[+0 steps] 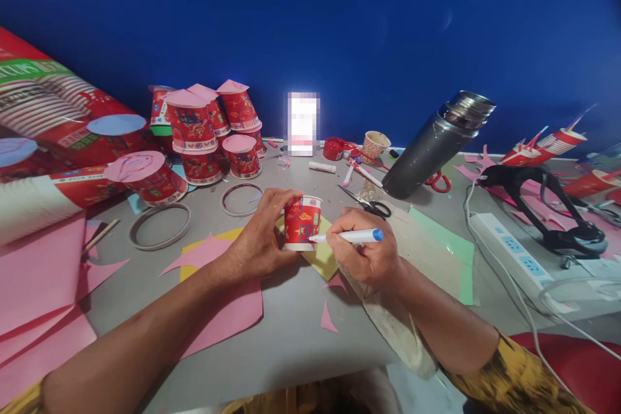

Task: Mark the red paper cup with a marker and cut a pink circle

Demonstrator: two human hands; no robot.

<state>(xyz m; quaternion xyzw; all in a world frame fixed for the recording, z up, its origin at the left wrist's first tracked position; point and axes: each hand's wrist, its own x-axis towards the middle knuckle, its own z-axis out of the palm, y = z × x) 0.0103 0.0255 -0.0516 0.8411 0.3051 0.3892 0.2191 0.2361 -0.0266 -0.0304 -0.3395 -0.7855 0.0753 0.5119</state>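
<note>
A red printed paper cup point(297, 220) stands at the middle of the desk, its pale rim upward. My left hand point(264, 229) is wrapped around its left side, thumb and fingers pressing on it. In my right hand point(366, 252) is a white marker point(356, 237) with a blue end, held like a pen. The marker's tip points left and meets the lower right of the cup's wall, near a blue printed figure. Yellow paper point(323, 262) lies under and behind the cup. Pink paper scraps point(328, 318) are scattered in front of it.
Stacked red cups with pink paper tops point(194, 132) rise at back left. Two tape rings point(160, 226) lie before them. Black-handled scissors point(376, 208), a dark flask point(431, 149), a white power strip point(519, 259) and a black strap frame point(557, 233) occupy the right. A bright screen point(303, 119) stands behind.
</note>
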